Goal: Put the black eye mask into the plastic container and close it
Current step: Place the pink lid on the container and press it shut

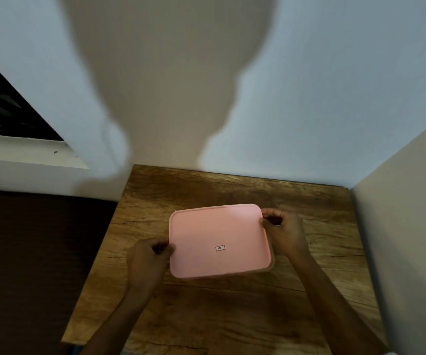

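Note:
A pink rectangular lid with a small label near its middle covers the plastic container, whose wall shows only as a thin strip at the lid's near right corner. My left hand pinches the lid's left edge. My right hand pinches the far right corner. The black eye mask is not visible; the lid hides the container's inside.
The container stands on a small wooden table pushed against a white wall. A white panel rises along the table's right side. Left of the table lies a dark surface, with a white sill above it.

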